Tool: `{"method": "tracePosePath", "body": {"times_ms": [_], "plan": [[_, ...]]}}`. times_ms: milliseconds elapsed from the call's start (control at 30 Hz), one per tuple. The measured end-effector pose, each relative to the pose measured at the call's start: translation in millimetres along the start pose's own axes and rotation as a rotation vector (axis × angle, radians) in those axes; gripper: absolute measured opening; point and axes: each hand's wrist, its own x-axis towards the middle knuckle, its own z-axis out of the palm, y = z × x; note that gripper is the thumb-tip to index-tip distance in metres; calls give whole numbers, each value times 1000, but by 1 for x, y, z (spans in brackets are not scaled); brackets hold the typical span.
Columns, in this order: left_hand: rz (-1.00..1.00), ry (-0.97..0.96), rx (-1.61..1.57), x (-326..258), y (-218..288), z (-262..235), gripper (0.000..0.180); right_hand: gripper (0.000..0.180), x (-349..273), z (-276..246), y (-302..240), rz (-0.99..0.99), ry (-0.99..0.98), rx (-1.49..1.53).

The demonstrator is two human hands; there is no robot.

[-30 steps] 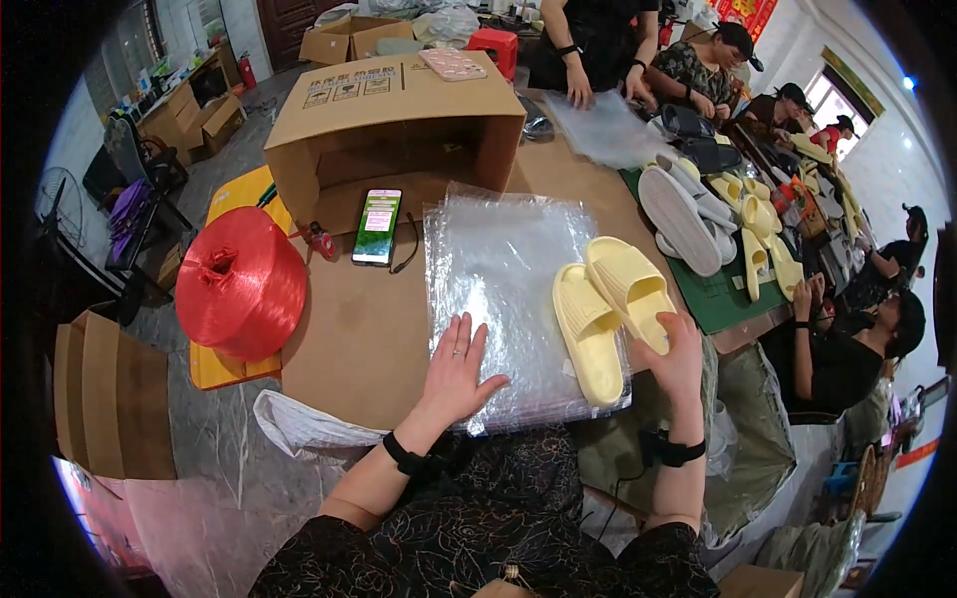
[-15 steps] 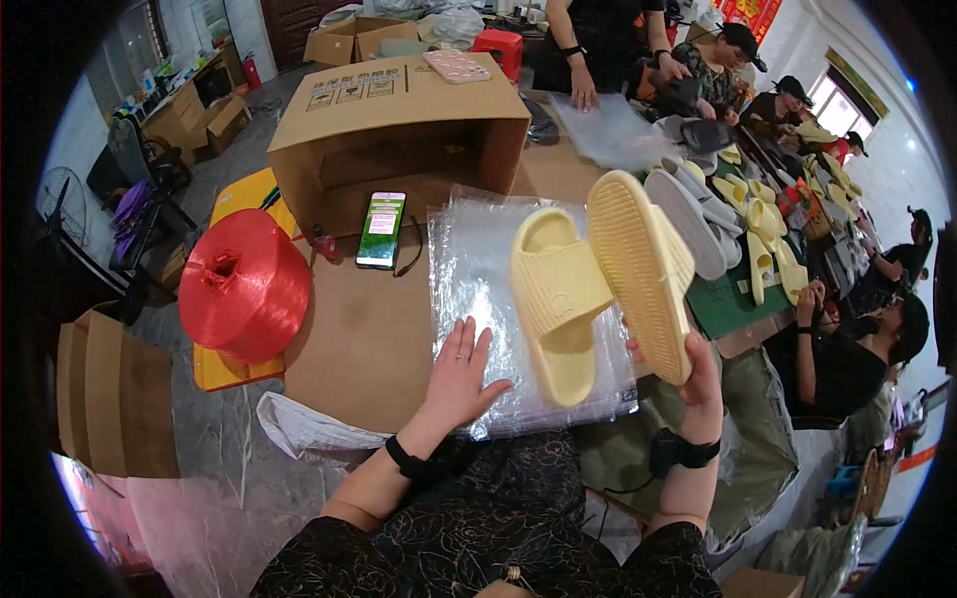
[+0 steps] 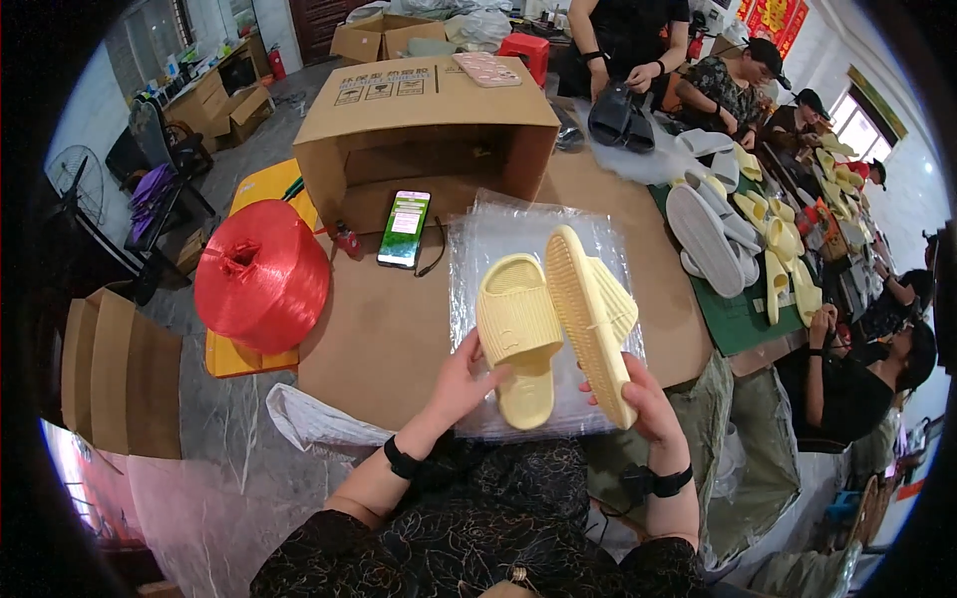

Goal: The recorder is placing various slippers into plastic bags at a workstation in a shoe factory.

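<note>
Hands apart, each gripping one pale yellow slipper: left hand (image 3: 462,384) holds the upright one (image 3: 518,334), right hand (image 3: 643,404) the sole-out one (image 3: 590,321), above clear plastic bags (image 3: 498,234) on table (image 3: 384,339); phone (image 3: 404,228), cardboard box (image 3: 424,120) behind.

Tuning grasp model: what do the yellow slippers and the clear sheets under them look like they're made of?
Yellow slippers: probably moulded foam or soft rubber; matte, one uniform colour, thick body, ribbed sole on the one in the right hand. The left hand grips the other. Clear sheets: likely thin plastic film, possibly bags; glossy, see-through, wrinkled with glare.
</note>
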Motion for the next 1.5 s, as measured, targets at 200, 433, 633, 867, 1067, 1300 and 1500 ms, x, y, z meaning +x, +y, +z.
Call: {"method": "tracePosePath", "body": {"times_ms": [200,433,633,867,1067,1300,1500], "plan": [[22,452,-441,5,4,-25,51,54,-11,-28,-1,-48,108,-374],[97,371,36,4,28,-27,55,48,-8,-34,14,-395,613,-1192],[-176,148,-43,20,23,16,80,59,28,-2,46,-299,751,-1197],[214,92,864,-5,5,9,93,76,48,5,71,-325,604,-1487],[151,-96,664,-13,6,-3,99,82,92,18,68,-200,536,-1484],[210,-228,592,-15,1,-16,90,62,124,-16,78,-131,629,-1477],[348,-213,681,-21,-5,-11,68,45,122,-14,68,-214,651,-1470]]}}
